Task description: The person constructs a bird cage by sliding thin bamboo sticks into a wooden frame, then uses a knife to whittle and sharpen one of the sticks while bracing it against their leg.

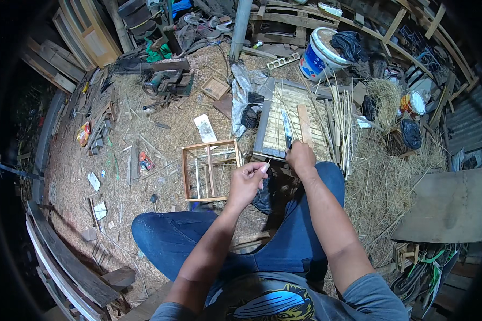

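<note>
My left hand (245, 184) pinches a small pale piece of wood (265, 167) between thumb and fingers, in front of my lap. To its right, my right hand (302, 159) is closed round the black handle of a knife (286, 125), whose long blade points away from me. Under the blade is a pale slatted panel (274, 134) with a dark frame. A flat light-brown wood strip (304, 120) lies on the panel beside the knife. Its near end meets my right hand; whether the hand touches it I cannot tell.
A wooden box frame (185, 174) stands left of my hands. Thin bamboo sticks (345, 125) lie along the panel's right side. Farther off are a white and blue bucket (311, 59), a metal post (241, 32) and a shallow wooden tray (215, 87). Shavings and straw cover the ground.
</note>
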{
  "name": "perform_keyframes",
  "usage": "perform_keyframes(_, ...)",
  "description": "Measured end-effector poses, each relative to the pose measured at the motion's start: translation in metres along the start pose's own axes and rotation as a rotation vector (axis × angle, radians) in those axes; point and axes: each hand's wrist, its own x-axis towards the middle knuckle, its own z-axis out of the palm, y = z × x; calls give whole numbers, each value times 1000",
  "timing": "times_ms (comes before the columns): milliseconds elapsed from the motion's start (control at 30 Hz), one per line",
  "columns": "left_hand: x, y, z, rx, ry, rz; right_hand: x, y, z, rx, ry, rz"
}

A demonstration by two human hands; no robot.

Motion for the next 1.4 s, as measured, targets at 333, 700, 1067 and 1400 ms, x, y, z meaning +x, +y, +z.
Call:
perform_keyframes(333, 33, -16, -20, 224, -4, -99, -7, 16, -15, 820, -2, 208)
perform_keyframes(700, 118, -16, -50, 870, -111, 41, -38, 2, 43, 705, 93, -42)
perform_keyframes(1067, 143, -28, -40, 886, -278, -45, -58, -24, 76, 761, 71, 18)
perform_keyframes(1400, 154, -24, -23, 1040, -293, 148, -49, -25, 83, 729, 48, 111)
